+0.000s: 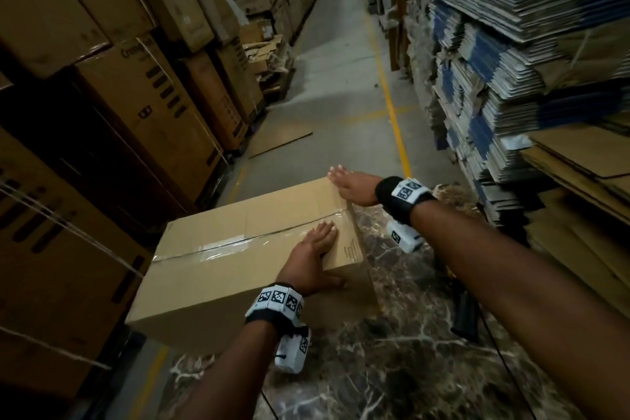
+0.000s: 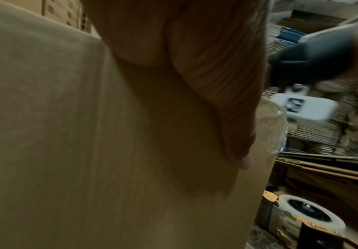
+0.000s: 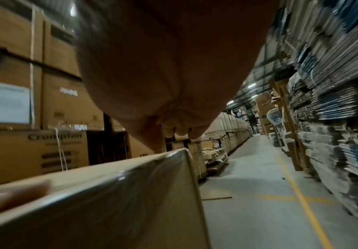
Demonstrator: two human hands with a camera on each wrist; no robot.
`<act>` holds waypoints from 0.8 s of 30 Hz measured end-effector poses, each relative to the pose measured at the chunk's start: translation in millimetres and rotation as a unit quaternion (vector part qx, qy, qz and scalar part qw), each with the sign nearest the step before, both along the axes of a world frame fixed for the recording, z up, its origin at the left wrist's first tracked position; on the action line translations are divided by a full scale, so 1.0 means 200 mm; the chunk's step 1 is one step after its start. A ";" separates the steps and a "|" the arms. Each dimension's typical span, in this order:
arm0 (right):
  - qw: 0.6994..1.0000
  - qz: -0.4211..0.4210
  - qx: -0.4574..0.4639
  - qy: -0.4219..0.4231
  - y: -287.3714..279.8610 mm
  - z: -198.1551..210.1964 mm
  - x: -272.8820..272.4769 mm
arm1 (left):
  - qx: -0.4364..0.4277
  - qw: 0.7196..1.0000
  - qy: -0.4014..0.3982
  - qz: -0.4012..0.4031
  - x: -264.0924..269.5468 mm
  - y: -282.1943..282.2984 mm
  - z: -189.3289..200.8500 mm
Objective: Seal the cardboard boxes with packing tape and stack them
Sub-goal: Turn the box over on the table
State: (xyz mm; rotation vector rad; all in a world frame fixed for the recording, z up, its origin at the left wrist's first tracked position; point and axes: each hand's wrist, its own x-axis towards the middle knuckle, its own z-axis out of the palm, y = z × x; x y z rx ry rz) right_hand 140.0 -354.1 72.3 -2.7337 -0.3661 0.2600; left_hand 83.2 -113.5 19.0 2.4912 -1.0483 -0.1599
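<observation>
Hands (image 1: 315, 252) flat on taped box (image 1: 238, 232), dispenser (image 2: 308, 217) perhaps, half cut off

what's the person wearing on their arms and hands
Both forearms are bare, no sleeves or gloves. Each wrist carries a black band topped with white square tiles printed with black coded patterns, and a white camera block hangs beneath each, with a thin black cable trailing.

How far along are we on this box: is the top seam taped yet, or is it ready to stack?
Done: clear tape runs along the top seam of the cardboard box and wraps over its end. In hand: the left hand lies flat on the top by that end, and the right hand is on the far corner. The tape dispenser is set down nearby. Left: stacking; this box sits on the marble surface.
</observation>
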 end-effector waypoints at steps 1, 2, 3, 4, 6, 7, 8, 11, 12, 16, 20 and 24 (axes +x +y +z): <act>0.999 0.008 -0.034 0.008 0.00 0.01 0.06 | -0.004 1.000 -0.001 -0.003 0.00 0.00 0.00; 0.998 0.016 -0.066 0.012 0.00 0.01 0.10 | -0.006 1.000 -0.003 -0.004 0.01 0.01 -0.01; 0.996 0.022 -0.089 0.016 0.00 0.00 0.13 | -0.008 1.000 -0.006 -0.005 0.01 0.01 -0.01; 0.994 0.024 -0.100 0.021 -0.01 0.00 0.14 | -0.009 1.000 -0.008 -0.005 0.01 0.01 -0.02; 0.992 0.036 -0.121 0.016 -0.01 -0.01 0.16 | -0.009 1.000 -0.006 -0.003 0.02 0.01 -0.02; 0.990 0.042 -0.133 0.012 -0.01 -0.01 0.15 | -0.009 1.000 -0.003 -0.002 0.03 0.01 -0.02; 0.989 0.048 -0.143 0.007 -0.01 -0.01 0.14 | -0.011 1.000 0.000 -0.002 0.03 0.01 -0.02; 0.982 0.066 -0.175 -0.012 0.01 0.00 0.02 | -0.016 1.000 0.006 0.003 0.01 0.00 -0.01; 0.980 0.075 -0.185 -0.019 0.01 0.00 -0.04 | -0.016 1.000 0.005 0.004 0.01 0.00 -0.01; 0.978 0.090 -0.183 -0.036 0.05 -0.03 -0.32 | -0.016 1.000 0.011 0.013 0.00 -0.01 0.00; 0.981 0.085 -0.169 -0.038 0.09 -0.05 -0.57 | -0.008 0.999 0.017 0.030 -0.02 -0.01 0.02; 0.982 0.092 -0.153 -0.067 0.09 -0.10 -0.75 | -0.002 0.999 0.006 0.051 -0.06 -0.02 0.04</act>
